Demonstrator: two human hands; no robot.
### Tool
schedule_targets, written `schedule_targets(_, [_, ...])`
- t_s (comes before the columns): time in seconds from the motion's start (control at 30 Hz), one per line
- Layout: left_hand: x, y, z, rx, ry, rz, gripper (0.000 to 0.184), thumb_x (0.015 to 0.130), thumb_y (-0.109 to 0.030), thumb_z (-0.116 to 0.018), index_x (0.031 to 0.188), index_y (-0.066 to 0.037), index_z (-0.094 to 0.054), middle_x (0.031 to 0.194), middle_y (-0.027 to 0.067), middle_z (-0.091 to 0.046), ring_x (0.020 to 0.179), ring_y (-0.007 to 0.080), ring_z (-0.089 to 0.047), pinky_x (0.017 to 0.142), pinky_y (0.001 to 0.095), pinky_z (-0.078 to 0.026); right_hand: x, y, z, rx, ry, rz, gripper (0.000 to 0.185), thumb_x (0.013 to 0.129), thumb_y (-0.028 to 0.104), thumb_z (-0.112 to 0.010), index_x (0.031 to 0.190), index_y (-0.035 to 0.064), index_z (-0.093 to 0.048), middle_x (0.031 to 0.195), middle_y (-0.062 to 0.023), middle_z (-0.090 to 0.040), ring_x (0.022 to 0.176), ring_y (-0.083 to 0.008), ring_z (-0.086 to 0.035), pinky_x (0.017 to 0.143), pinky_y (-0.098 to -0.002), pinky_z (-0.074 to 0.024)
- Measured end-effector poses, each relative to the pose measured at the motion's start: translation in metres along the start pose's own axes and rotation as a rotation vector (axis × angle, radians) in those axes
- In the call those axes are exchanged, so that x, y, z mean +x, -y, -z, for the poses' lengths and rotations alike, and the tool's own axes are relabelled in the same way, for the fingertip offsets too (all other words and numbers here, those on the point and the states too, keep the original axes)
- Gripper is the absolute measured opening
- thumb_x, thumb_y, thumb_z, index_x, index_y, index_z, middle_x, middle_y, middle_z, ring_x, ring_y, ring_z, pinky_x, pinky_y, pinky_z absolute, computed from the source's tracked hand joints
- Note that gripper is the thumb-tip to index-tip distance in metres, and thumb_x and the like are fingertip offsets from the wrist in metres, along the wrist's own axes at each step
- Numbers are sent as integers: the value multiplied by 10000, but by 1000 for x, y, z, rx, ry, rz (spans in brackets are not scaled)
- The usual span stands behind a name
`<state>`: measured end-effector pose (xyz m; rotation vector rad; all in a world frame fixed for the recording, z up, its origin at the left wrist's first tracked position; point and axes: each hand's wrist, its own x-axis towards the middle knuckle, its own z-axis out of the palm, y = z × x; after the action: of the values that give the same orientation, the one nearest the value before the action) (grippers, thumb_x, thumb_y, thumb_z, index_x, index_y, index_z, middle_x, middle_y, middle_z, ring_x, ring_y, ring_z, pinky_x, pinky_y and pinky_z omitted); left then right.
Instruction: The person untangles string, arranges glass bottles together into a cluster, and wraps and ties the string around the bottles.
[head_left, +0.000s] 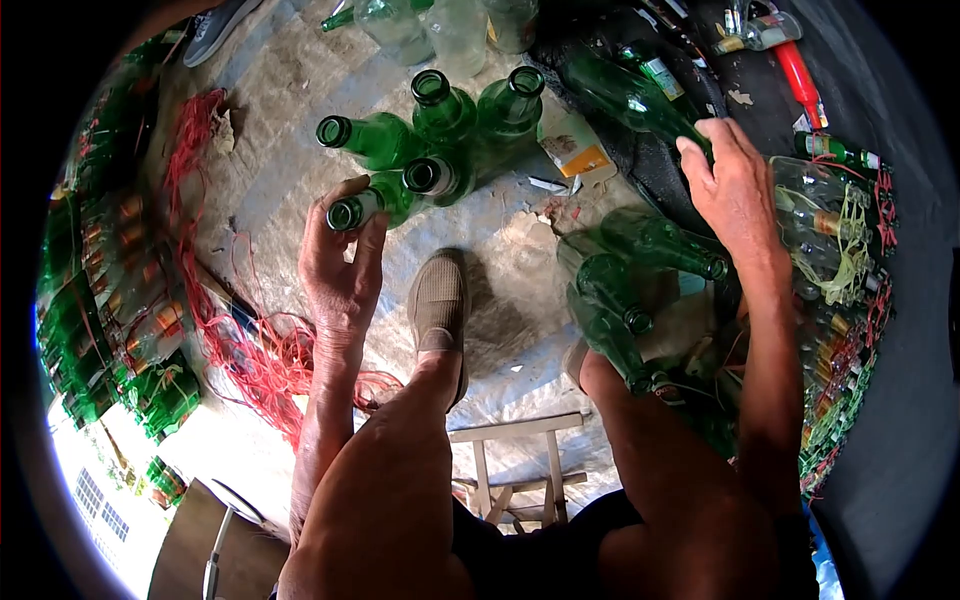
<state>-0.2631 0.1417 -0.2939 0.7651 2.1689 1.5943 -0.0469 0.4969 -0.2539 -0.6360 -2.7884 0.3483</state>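
Long dark-green glass bottle lies at one o'clock, axis ten-to-four, neck end toward nearer right hand; from right grip, body at ten. Right grip at neck; closure, cannot tell. Left hand, half-past ten: grip clamped around bright-green glass bottle's neck.

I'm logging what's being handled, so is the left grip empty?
No, the left grip holds a green bottle near its mouth, with fingers and thumb on opposite sides.
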Motion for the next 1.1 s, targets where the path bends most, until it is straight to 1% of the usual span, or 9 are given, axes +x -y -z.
schedule_targets(0.1, [0,0,0,5,-5,-7,336,995,-6,-696,1320,25,-617,1240,119,-654,1117,192,-689,946,317,-581,20,17,10,-31,-33,22,233,976,211,-698,975,-14,-637,879,-202,-648,786,-462,-641,684,-525,-507])
schedule_targets(0.23, [2,1,1,33,1,-26,338,995,-13,-698,1321,25,-617,1245,123,-650,1110,194,-694,931,312,-588,33,40,21,11,-79,93,236,946,197,-738,1011,-23,-682,913,-206,-683,796,-449,-656,674,-499,-511])
schedule_targets(0.33, [0,2,0,21,-7,-31,340,995,-20,-701,1322,24,-617,1248,122,-647,1108,194,-695,923,311,-592,33,62,33,73,-20,31,217,920,163,-761,996,-21,-673,905,-206,-679,785,-446,-656,667,-489,-513])
schedule_targets(0.53, [-1,3,-1,3,-18,-30,335,996,-20,-697,1320,19,-619,1242,121,-647,1105,192,-696,926,312,-589,25,87,22,183,7,111,194,901,135,-768,929,-3,-634,852,-178,-644,715,-420,-650,633,-475,-522])
schedule_targets(0.6, [-1,3,-1,4,-17,-37,333,998,-19,-694,1320,18,-619,1240,120,-647,1104,190,-695,928,312,-587,23,97,16,183,54,94,209,903,147,-768,873,16,-608,825,-146,-627,686,-376,-671,587,-453,-537])
schedule_targets(0.7, [-1,3,-2,8,-17,-36,333,1000,-20,-692,1322,17,-618,1239,118,-646,1101,186,-694,928,311,-585,20,104,4,186,69,148,240,897,182,-786,870,31,-601,830,-127,-616,669,-370,-677,584,-456,-561])
schedule_targets(0.9, [-2,5,-4,-18,-33,-28,333,1001,-17,-689,1324,18,-615,1241,112,-645,1100,182,-693,928,311,-583,27,125,-9,210,36,279,270,847,151,-836,853,22,-599,826,-109,-606,633,-270,-691,534,-373,-579])
schedule_targets(1.0, [-3,5,-4,-17,-33,-25,340,1002,-13,-686,1331,21,-608,1245,112,-645,1102,184,-692,929,315,-585,27,131,-14,224,107,230,234,849,122,-821,993,38,-656,906,-99,-635,689,-339,-684,585,-409,-555])
schedule_targets(1.1, [-3,4,-5,-33,-39,-31,346,1002,-4,-680,1336,30,-597,1250,118,-644,1112,194,-689,932,324,-588,29,133,-21,250,78,271,235,844,128,-817,967,42,-637,894,-99,-611,689,-339,-680,574,-420,-560])
